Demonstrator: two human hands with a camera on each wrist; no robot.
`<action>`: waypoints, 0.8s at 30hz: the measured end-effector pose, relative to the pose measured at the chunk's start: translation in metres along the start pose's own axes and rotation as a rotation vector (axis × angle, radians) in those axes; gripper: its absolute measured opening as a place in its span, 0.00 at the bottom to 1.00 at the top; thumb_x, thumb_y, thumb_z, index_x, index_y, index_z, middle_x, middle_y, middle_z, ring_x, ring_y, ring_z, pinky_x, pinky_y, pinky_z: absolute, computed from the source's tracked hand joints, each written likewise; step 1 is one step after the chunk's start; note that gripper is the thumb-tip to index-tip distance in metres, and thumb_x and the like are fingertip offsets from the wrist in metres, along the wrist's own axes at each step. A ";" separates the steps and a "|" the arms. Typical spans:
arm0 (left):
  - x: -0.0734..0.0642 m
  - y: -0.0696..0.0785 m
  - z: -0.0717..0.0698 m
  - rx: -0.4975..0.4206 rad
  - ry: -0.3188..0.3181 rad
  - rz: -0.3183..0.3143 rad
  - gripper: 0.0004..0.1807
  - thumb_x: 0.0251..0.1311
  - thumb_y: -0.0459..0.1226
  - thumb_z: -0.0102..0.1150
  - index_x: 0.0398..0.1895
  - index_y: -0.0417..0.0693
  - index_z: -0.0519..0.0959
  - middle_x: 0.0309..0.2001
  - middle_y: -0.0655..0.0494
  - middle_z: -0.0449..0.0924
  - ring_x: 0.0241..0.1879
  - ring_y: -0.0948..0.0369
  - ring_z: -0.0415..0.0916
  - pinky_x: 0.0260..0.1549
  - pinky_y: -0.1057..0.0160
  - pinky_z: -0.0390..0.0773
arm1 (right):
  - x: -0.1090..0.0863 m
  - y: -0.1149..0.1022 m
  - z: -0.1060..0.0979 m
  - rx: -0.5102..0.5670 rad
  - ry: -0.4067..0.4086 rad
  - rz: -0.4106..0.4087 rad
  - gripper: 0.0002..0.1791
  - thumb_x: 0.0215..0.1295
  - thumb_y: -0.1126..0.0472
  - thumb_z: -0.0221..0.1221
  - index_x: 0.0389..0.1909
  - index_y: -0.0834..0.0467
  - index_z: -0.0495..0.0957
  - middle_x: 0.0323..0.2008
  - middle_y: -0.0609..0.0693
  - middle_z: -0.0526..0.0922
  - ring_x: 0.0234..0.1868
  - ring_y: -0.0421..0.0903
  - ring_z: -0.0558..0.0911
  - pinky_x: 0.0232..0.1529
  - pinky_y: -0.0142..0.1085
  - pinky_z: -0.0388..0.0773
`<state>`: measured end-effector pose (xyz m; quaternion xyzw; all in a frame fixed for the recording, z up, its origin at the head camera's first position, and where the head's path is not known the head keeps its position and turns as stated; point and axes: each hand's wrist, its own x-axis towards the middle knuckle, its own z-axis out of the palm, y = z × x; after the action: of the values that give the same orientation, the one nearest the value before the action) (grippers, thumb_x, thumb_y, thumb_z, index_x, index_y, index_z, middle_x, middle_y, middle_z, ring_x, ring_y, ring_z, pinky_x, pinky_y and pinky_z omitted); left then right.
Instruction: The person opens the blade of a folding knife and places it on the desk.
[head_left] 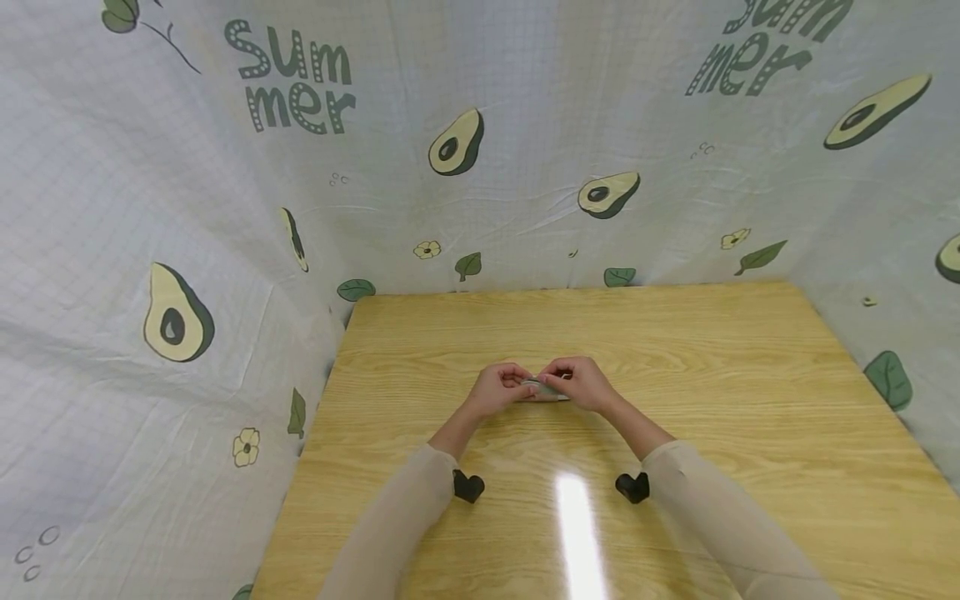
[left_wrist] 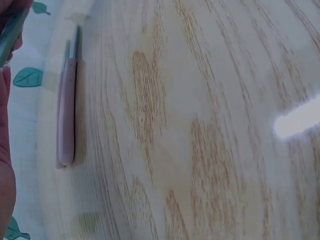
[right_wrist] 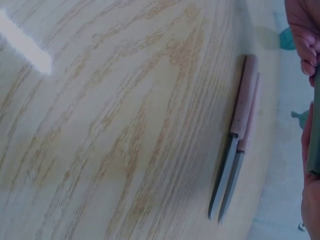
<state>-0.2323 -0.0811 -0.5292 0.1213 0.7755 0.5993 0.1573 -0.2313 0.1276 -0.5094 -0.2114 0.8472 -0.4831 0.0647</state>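
Note:
Between both hands is a slim grey-green object (head_left: 546,387), held just above the table; its kind cannot be made out. My left hand (head_left: 501,388) pinches its left end, and my right hand (head_left: 579,383) pinches it from the right. The left wrist view catches only part of the green object (left_wrist: 11,35) at its edge; in the right wrist view the green object (right_wrist: 314,137) is likewise cut off. Beneath the hands, two pink-handled knives (right_wrist: 244,102) lie side by side on the table, handles to the left and blades to the right in the head view.
The wooden table (head_left: 420,333) has a bright light reflection (head_left: 579,533) near its front. White curtains (head_left: 525,217) printed with avocados and leaves hang behind the table and at both sides. A dark wrist-worn piece (head_left: 468,487) shows at the left sleeve, another (head_left: 632,487) at the right.

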 end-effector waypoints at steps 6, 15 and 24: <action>-0.001 0.002 0.001 -0.085 -0.001 -0.025 0.11 0.59 0.33 0.65 0.41 0.35 0.81 0.28 0.57 0.82 0.28 0.67 0.81 0.38 0.57 0.85 | -0.001 0.001 0.003 0.046 0.062 0.034 0.09 0.68 0.56 0.59 0.36 0.57 0.85 0.37 0.53 0.86 0.35 0.41 0.80 0.35 0.30 0.79; -0.001 0.002 0.001 -0.131 0.003 -0.044 0.11 0.58 0.32 0.65 0.41 0.33 0.80 0.27 0.58 0.80 0.27 0.66 0.82 0.45 0.44 0.82 | 0.000 0.001 0.003 0.106 0.088 0.059 0.11 0.68 0.55 0.59 0.36 0.57 0.85 0.39 0.54 0.86 0.41 0.42 0.81 0.39 0.32 0.78; -0.004 0.000 -0.003 -0.032 -0.044 -0.024 0.10 0.58 0.34 0.66 0.39 0.36 0.81 0.27 0.58 0.80 0.39 0.38 0.82 0.39 0.50 0.85 | 0.013 -0.003 -0.011 -0.081 -0.153 -0.072 0.07 0.67 0.55 0.60 0.39 0.51 0.85 0.36 0.47 0.87 0.34 0.38 0.79 0.35 0.31 0.78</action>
<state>-0.2295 -0.0857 -0.5278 0.1227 0.7636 0.6068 0.1833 -0.2454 0.1295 -0.5002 -0.2806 0.8504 -0.4330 0.1031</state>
